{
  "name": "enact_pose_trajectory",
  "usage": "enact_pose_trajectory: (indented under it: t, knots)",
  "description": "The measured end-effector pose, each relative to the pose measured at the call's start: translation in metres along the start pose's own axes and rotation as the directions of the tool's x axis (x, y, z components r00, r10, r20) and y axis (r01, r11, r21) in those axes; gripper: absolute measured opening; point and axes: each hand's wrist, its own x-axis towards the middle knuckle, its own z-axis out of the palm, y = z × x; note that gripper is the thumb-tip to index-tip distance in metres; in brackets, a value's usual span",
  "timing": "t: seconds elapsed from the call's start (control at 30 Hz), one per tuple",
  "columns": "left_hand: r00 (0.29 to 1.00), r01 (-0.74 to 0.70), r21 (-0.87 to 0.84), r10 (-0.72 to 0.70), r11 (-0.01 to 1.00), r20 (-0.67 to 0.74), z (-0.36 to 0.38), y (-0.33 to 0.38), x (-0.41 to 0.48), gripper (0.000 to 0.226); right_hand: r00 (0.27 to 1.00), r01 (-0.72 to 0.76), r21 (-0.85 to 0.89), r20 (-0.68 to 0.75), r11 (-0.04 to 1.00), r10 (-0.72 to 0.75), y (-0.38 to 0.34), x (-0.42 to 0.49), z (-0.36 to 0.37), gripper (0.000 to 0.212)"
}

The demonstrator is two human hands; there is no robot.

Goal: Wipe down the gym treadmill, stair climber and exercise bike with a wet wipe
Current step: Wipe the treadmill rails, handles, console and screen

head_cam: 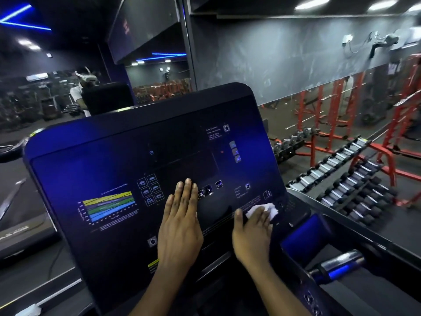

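left hand (180,220) flat on the console (114,174); right hand (251,233) beside it, on the wipe (264,209); dumbbell rack (341,179) right.

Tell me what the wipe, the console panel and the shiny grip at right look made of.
Wipe: thin, soft white paper or nonwoven cloth, crumpled under the right hand. Console panel: hard, glossy dark plastic or glass, reflecting blue light. Grip: likely polished metal, with mirror-like highlights.
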Motion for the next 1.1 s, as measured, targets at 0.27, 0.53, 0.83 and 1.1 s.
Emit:
enact_pose_trajectory:
  t: [0.27, 0.53, 0.83, 1.1]
  knots:
    - [0.995, -0.072, -0.028, 0.074, 0.997, 0.07, -0.012, -0.017, -0.011, 0.064, 0.989, -0.145, 0.123, 0.046, 0.982, 0.14, -0.023, 0.003, -0.023, 0.09]
    - [0.993, -0.068, -0.058, 0.074, 0.996, 0.095, -0.03, -0.034, -0.03, 0.066, 0.992, -0.119, 0.04, 0.044, 0.992, 0.117, -0.027, -0.01, -0.014, 0.089]
    - [0.997, -0.03, -0.03, 0.032, 0.999, 0.065, -0.05, -0.07, -0.064, 0.068, 0.982, 0.164, -0.035, 0.099, 0.986, -0.16, -0.038, -0.119, 0.035, 0.093]
    - [0.997, 0.008, -0.021, -0.006, 1.0, 0.073, -0.061, -0.089, -0.095, 0.073, 0.991, -0.024, -0.028, 0.133, 0.999, 0.028, -0.064, -0.108, 0.011, 0.094]
